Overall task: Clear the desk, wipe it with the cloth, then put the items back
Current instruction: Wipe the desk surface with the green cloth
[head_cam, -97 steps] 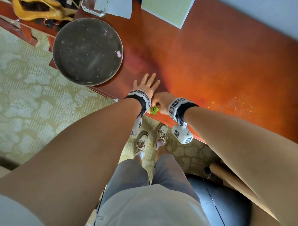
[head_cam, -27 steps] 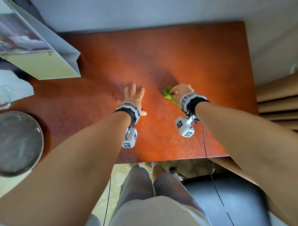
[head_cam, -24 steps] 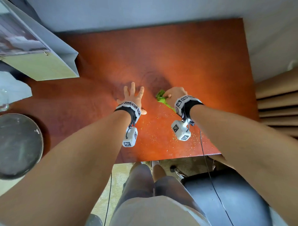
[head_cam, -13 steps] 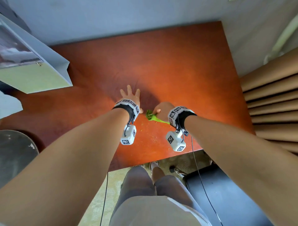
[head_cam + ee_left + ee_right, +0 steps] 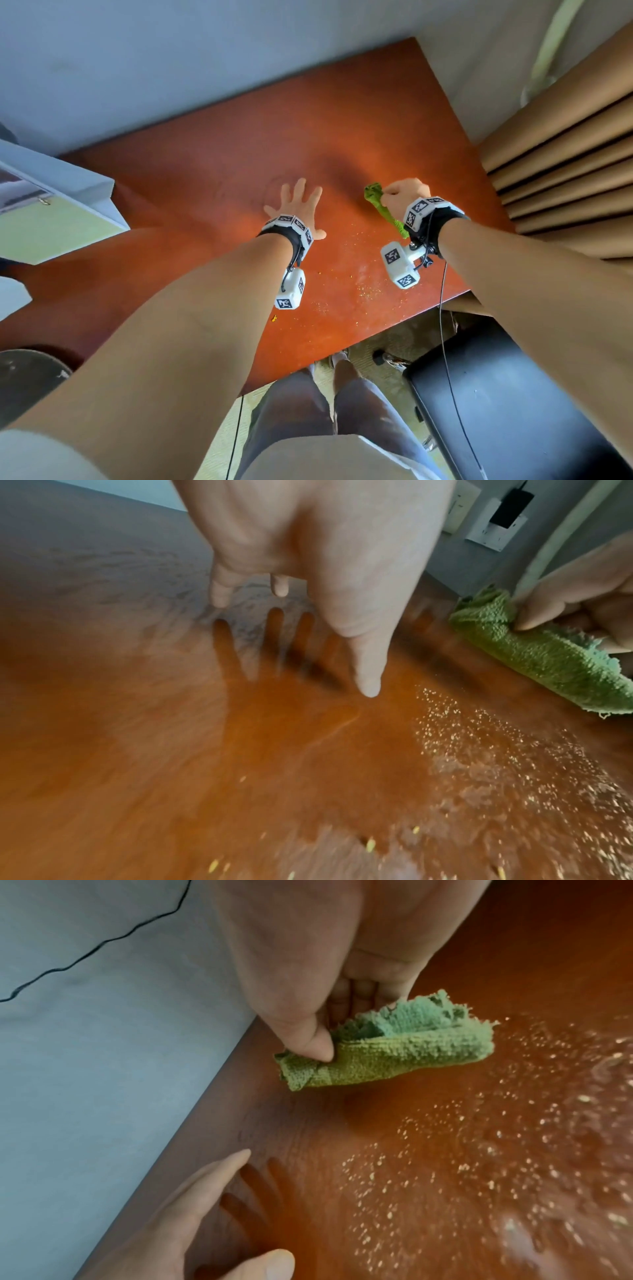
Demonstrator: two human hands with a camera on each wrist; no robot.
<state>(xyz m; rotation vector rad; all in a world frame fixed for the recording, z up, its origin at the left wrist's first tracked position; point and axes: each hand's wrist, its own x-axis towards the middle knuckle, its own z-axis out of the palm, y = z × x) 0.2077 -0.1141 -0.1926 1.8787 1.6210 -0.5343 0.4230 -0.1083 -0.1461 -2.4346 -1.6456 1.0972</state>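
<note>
- On the reddish-brown wooden tabletop (image 5: 359,113), your right hand (image 5: 406,194) pinches a small green terry cloth (image 5: 380,205) between thumb and curled fingers (image 5: 394,974).
- The cloth is bunched into a roll; one end pokes out ahead of your thumb, the other trails back under your wrist, and it lies on or just over the wood.
- Just left of that hand, your left hand (image 5: 297,209) is spread wide, fingers straight and apart, holding nothing.
- The left wrist view shows the left hand's fingertips (image 5: 368,685) close above the tabletop, with their shadow beneath; whether they touch the wood you cannot tell.
- Behind both hands, toward you, a scatter of pale yellow crumbs (image 5: 368,291) lies on the wood, near the front edge.
- Well to the left of your left hand, a white and pale green box (image 5: 58,219) sits on the tabletop.
</note>
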